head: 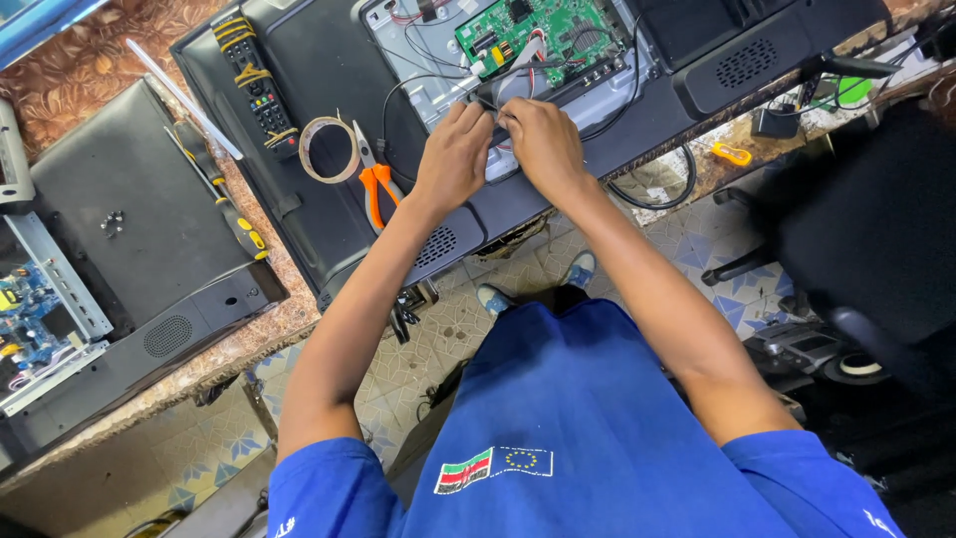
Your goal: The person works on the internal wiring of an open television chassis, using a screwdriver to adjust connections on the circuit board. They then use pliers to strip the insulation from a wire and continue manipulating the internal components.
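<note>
Wires (495,112) at twelve o'clock, just below the green circuit board (543,32) on the opened television back (329,199), are pinched by left hand (454,154) and right hand (543,142), best eased gently, never tugged.

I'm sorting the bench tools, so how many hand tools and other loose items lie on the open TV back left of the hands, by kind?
Orange-handled pliers: 1
Tape roll: 1
Remote control: 1
Total: 3
</note>
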